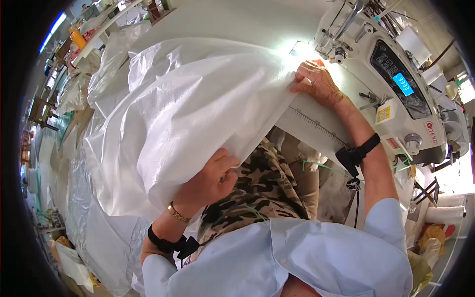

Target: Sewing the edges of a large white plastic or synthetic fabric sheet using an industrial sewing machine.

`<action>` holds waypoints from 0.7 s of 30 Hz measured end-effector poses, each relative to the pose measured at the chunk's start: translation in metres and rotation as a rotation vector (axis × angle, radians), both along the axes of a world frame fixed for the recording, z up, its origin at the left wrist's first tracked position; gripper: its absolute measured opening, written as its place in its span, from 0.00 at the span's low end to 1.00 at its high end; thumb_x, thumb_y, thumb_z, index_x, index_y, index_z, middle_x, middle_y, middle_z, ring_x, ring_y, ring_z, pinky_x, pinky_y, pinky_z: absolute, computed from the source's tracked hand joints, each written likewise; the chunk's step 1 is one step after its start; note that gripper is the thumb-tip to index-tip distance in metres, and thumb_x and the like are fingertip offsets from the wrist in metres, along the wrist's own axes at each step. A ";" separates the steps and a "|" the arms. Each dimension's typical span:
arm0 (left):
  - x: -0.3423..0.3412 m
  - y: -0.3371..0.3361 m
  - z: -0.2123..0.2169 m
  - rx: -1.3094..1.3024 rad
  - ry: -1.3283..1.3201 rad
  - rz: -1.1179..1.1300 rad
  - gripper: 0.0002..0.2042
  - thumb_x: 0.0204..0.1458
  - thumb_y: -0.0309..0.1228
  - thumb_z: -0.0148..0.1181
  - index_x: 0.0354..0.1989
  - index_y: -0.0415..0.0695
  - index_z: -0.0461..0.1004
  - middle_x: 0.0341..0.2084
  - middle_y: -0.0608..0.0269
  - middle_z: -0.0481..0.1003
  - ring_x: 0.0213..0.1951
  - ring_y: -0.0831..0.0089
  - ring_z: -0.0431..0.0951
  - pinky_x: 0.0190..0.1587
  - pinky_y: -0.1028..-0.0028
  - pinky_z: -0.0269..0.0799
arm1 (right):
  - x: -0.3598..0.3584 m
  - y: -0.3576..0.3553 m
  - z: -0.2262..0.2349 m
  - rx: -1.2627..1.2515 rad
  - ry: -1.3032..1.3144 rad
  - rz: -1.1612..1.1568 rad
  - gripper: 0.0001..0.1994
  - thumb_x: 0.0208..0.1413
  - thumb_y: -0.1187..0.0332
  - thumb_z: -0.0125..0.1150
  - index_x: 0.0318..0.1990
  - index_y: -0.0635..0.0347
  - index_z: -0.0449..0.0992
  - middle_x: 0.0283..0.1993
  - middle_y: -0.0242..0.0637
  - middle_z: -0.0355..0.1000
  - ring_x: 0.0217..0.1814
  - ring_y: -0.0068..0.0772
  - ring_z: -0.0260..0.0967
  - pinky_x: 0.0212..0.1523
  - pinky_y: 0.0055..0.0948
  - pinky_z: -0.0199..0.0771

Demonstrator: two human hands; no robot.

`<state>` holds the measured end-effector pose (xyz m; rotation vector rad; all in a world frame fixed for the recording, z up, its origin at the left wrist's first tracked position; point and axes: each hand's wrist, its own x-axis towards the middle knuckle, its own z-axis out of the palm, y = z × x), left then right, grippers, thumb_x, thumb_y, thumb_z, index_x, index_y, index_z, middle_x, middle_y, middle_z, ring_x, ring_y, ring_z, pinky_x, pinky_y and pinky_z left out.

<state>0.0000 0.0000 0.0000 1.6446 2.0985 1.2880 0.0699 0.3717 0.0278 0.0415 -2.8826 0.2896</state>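
Big white woven plastic sack [198, 114] fed to the white industrial sewing machine [396, 84].

The sack spreads over the pale tabletop [237, 20] from 9 to 12 o'clock; its edge meets the needle at 1 o'clock, stitching apparently just beginning. Right hand [319, 81] presses flat there; left hand [213, 180] has its grip closed, pinching the near edge.
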 end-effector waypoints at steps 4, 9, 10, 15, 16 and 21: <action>0.003 0.015 -0.004 0.113 0.072 -0.086 0.06 0.41 0.18 0.53 0.27 0.40 0.75 0.20 0.59 0.64 0.21 0.65 0.66 0.25 0.68 0.63 | 0.004 0.006 0.002 0.104 0.039 -0.024 0.18 0.51 0.52 0.66 0.31 0.57 0.71 0.35 0.33 0.70 0.44 0.37 0.68 0.48 0.36 0.66; -0.002 0.020 -0.001 0.105 0.209 -0.185 0.02 0.39 0.20 0.55 0.21 0.41 0.72 0.19 0.59 0.63 0.21 0.62 0.68 0.26 0.66 0.65 | 0.002 -0.009 -0.014 0.227 0.233 -0.176 0.18 0.53 0.52 0.64 0.39 0.58 0.75 0.39 0.37 0.71 0.48 0.40 0.69 0.49 0.38 0.69; -0.002 0.021 -0.001 0.103 0.224 -0.195 0.02 0.38 0.20 0.55 0.20 0.41 0.71 0.19 0.58 0.64 0.22 0.61 0.68 0.26 0.66 0.66 | 0.005 -0.015 -0.016 0.220 0.235 -0.233 0.19 0.54 0.52 0.63 0.41 0.58 0.75 0.40 0.38 0.71 0.49 0.40 0.69 0.50 0.39 0.69; 0.000 0.029 -0.003 0.122 0.289 -0.239 0.04 0.38 0.22 0.57 0.18 0.42 0.68 0.19 0.57 0.63 0.21 0.60 0.68 0.27 0.64 0.67 | 0.025 -0.043 -0.029 0.151 0.183 -0.370 0.22 0.58 0.54 0.60 0.50 0.65 0.73 0.45 0.43 0.75 0.51 0.43 0.72 0.51 0.42 0.70; 0.000 0.029 -0.002 0.105 0.333 -0.253 0.06 0.38 0.22 0.57 0.17 0.41 0.65 0.19 0.57 0.62 0.21 0.60 0.68 0.27 0.64 0.67 | 0.026 -0.045 -0.030 0.204 0.228 -0.365 0.22 0.58 0.54 0.60 0.50 0.65 0.73 0.44 0.43 0.76 0.50 0.42 0.73 0.50 0.40 0.70; -0.005 0.039 -0.001 0.131 0.427 -0.319 0.07 0.39 0.22 0.57 0.17 0.41 0.64 0.19 0.58 0.62 0.20 0.60 0.68 0.27 0.64 0.67 | 0.026 -0.047 -0.026 0.149 0.144 -0.421 0.23 0.59 0.51 0.58 0.51 0.62 0.74 0.49 0.42 0.75 0.54 0.39 0.72 0.53 0.40 0.67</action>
